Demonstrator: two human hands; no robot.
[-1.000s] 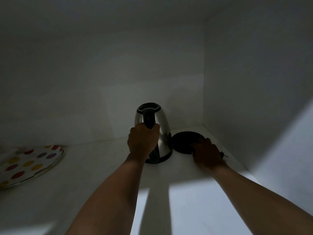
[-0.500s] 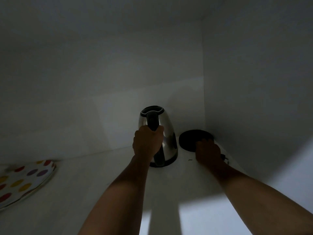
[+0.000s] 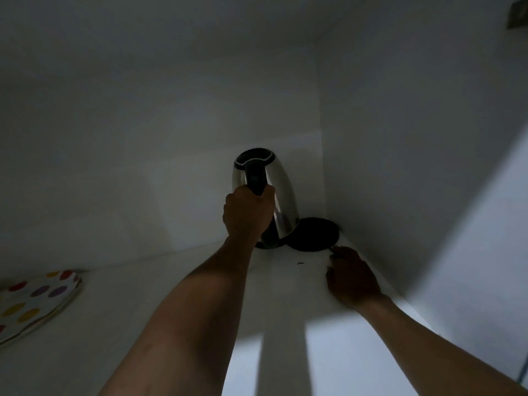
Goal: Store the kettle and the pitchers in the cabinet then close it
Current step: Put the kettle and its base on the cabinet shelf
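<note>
A steel kettle (image 3: 281,195) with a black lid and handle stands deep inside the white cabinet, near its back right corner. My left hand (image 3: 247,217) is shut on the kettle's black handle. Just right of the kettle lies its round black base (image 3: 314,234), tucked into the corner and partly overlapped by the kettle's lower edge. My right hand (image 3: 350,277) rests on the shelf in front of the base, fingers curled down, apart from the disc; what its fingertips touch is too dark to tell. No pitchers are in view.
A white plate with coloured dots (image 3: 34,300) lies on the shelf floor (image 3: 160,281) at the far left. The cabinet's right wall (image 3: 414,167) and back wall (image 3: 160,155) close in around the kettle. A small dark speck (image 3: 300,263) lies on the shelf.
The kettle has moved back and to the right, close against the base. My right hand has come off the black base and drawn back toward me.
</note>
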